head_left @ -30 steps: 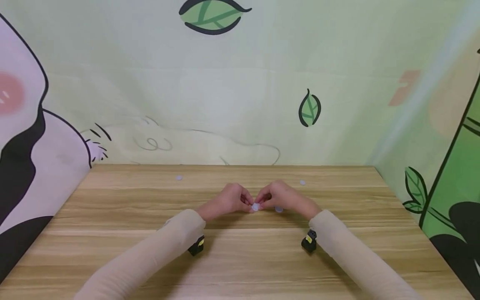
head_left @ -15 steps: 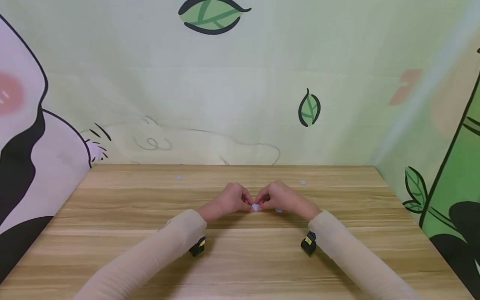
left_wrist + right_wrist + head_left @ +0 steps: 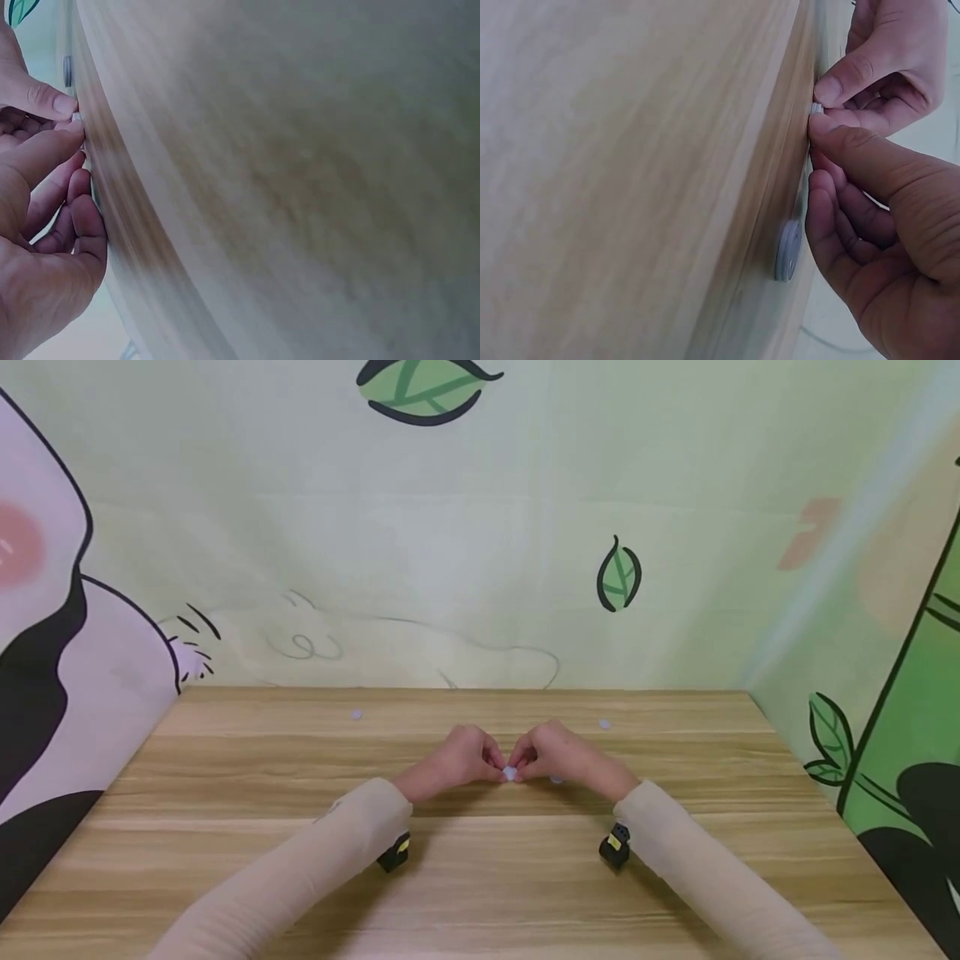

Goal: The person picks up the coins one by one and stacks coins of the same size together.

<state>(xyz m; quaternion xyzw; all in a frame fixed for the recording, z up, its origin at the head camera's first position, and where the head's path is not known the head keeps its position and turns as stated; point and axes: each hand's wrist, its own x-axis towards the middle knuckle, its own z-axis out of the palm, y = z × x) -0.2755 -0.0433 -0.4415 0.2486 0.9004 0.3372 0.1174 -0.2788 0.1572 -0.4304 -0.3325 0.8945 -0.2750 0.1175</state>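
A small whitish disc sits at mid-table between my two hands. My left hand pinches its left side with thumb and fingertips, close over the wood. From the other side my right hand pinches it too. Seen from the right wrist, the piece shows a thin layered edge between the two thumbs; most of it is hidden by fingers. A second disc lies just under my right hand; the right wrist view shows this grey round piece with a ridged, stacked-looking rim.
Two more small pale discs lie toward the table's far edge, one disc to the left and another disc to the right. The wood-grain table ends at a printed cloth backdrop with leaves and cartoon figures.
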